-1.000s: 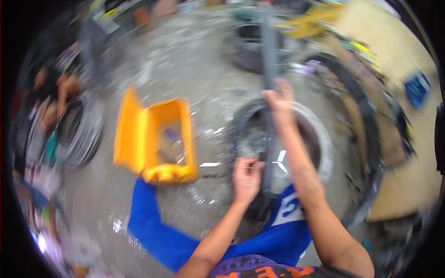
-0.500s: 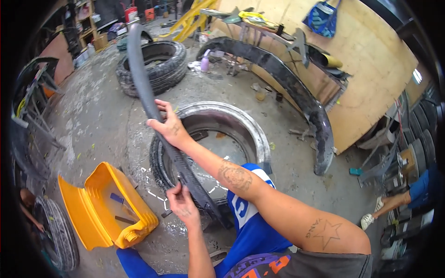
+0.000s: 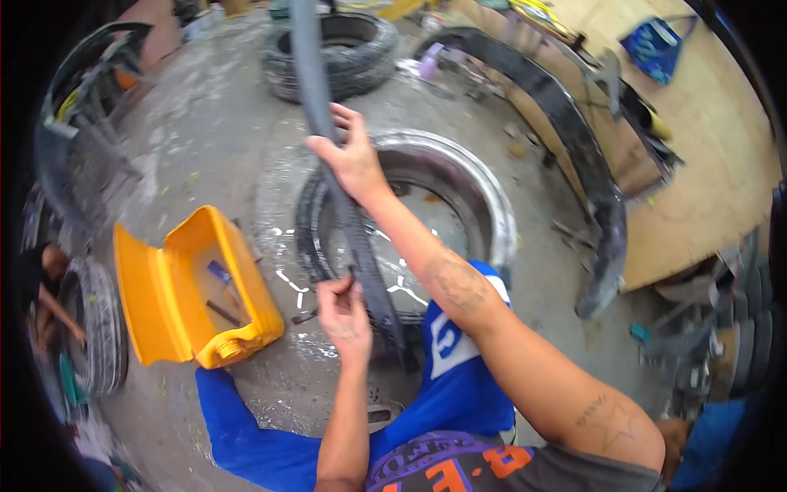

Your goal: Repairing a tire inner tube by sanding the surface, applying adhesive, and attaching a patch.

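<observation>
A long, curved black strip [image 3: 344,209] slants in front of me from the top of the view down toward my knees. My right hand [image 3: 358,164] is closed around its upper part, with the thumb lying across the near face. Lower down, my left hand [image 3: 344,316] pinches at the strip's left edge. Its thumb and fingers are pressed together, and what lies between them is too small to make out. Beneath the strip a tyre [image 3: 496,221] lies flat on the wet floor, partly covered by the strip and my right forearm.
A cut-open yellow jerrycan [image 3: 261,287] with small tools inside stands left of the tyre. Another tyre [image 3: 369,70] lies beyond. A dark curved panel [image 3: 566,107] and a wooden board [image 3: 697,197] stand right. At far left another person [image 3: 53,291] touches a tyre [image 3: 102,328].
My view has tilted and turned, so the surroundings sit higher and farther right in it. Both hands stay at about the same places along the strip.
</observation>
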`<action>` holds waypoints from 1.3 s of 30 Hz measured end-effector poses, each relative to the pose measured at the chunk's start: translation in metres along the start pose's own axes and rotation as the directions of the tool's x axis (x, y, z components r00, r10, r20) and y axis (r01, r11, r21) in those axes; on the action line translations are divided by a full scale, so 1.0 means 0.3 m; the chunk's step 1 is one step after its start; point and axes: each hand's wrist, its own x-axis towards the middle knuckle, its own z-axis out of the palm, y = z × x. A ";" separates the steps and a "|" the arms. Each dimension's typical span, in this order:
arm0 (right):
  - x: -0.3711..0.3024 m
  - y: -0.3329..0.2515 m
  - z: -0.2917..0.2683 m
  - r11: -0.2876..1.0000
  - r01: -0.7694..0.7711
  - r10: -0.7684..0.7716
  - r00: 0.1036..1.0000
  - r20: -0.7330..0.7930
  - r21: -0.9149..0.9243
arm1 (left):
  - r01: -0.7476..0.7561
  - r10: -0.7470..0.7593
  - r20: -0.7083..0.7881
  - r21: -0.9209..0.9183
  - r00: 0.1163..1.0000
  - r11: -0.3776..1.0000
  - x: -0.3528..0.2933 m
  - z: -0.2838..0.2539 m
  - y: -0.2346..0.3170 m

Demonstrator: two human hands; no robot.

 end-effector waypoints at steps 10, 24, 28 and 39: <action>-0.016 -0.189 -0.418 0.960 0.018 -0.065 0.985 -0.158 -0.279 | 0.192 -0.193 -0.026 -0.054 0.981 0.980 0.073 -0.274 -0.130; -0.061 -0.918 -2.160 0.148 -0.485 -0.733 0.531 -0.425 -0.862 | 0.327 -0.316 -0.086 0.198 0.945 0.924 -0.117 -0.542 0.007; -0.046 -0.956 -2.262 0.173 -0.599 -0.722 0.463 -0.514 -0.782 | 0.290 -0.285 -0.056 0.198 0.957 0.936 -0.124 -0.527 -0.012; -0.068 -0.899 -2.317 0.536 -0.610 -0.570 0.247 -0.783 -0.583 | 0.311 -0.314 -0.039 0.298 0.949 0.903 -0.103 -0.507 -0.030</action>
